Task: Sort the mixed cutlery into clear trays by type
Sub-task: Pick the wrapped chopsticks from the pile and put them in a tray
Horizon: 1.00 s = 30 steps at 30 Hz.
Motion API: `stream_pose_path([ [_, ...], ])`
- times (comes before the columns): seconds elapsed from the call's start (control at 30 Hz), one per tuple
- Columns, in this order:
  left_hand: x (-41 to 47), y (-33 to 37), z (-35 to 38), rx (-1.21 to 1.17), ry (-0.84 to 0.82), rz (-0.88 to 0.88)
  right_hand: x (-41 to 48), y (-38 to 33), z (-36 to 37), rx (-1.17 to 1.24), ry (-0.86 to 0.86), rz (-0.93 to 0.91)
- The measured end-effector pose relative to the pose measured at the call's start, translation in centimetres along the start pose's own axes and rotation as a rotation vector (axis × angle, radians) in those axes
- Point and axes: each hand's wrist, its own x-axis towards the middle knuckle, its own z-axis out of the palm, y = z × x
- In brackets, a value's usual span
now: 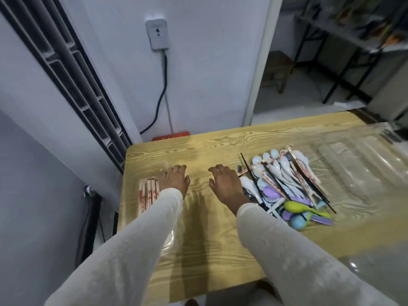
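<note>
Surface (209, 146): yellow wood-grain, rounded far-left corner.
Socket (157, 34): grey, on the white wall beyond the far edge.
Cable (162, 93): black, hangs from the socket.
Red strip (171, 135): just past the far edge.
Louvred panel (72, 85): beyond the left edge.

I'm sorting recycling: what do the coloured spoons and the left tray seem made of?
The coloured spoons look like smooth plastic, given their pastel purple, green and blue. The left tray seems thin clear glossy plastic: the table shows through, its rim glints.
</note>
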Motion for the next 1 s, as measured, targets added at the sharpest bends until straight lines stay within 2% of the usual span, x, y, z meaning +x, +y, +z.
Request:
stream_pose_path([
  [0.13,1.5,4.6,0.7,0.059,-0.014,0.014,-0.3,5.7,-1.0,-0.044,0.001,0.048],
  [0.3,2.8,11.6,2.3,0.050,-0.062,-0.054,-0.6,13.6,-2.4,-0.067,0.011,0.071],
  [0.53,4.1,20.7,5.1,0.007,-0.115,-0.115,-1.2,23.7,-3.5,-0.098,-0.101,0.113],
  [0.77,5.4,21.9,7.0,0.014,-0.195,-0.183,-1.2,25.4,-1.9,-0.057,-0.143,-0.005],
  [0.87,7.1,22.1,7.8,-0.002,-0.238,-0.174,-0.4,24.9,-1.2,-0.031,-0.072,-0.079],
  [1.0,9.6,21.8,8.7,-0.006,-0.262,-0.148,1.1,23.5,-0.2,-0.029,-0.062,-0.105],
])
